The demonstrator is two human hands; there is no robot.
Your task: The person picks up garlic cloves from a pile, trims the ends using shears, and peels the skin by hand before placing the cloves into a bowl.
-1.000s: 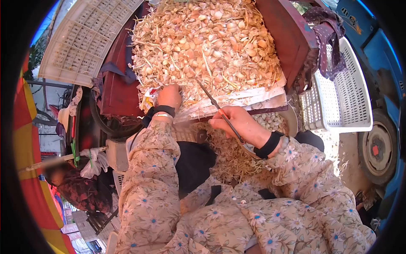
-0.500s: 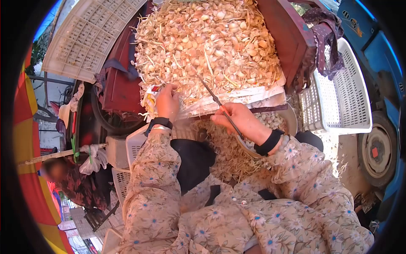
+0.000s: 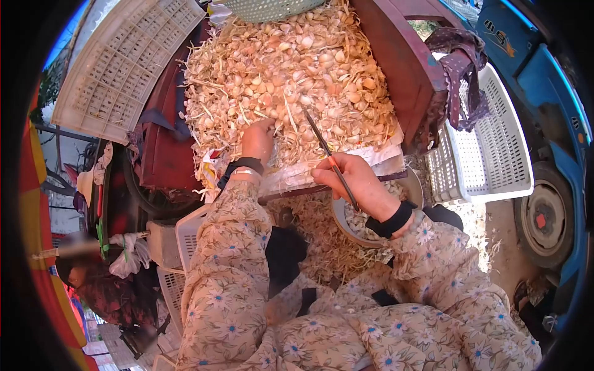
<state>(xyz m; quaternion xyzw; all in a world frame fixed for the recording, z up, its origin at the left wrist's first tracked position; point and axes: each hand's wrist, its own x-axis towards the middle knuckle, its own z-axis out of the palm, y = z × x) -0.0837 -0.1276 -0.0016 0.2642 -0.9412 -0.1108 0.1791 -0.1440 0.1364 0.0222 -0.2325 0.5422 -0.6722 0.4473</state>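
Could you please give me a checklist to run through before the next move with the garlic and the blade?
1. Contact: left hand is down on the garlic pile: ok.
2. Grasp: left hand closed on a bulb: cannot tell, fingertips hidden among the bulbs.
3. Tool: right hand grips the blade: ok.
4. Clearance: blade tip apart from the left hand, pointing over the pile beside it: ok.
5. Container: bowl sits below the right wrist, garlic inside: ok, partly hidden.
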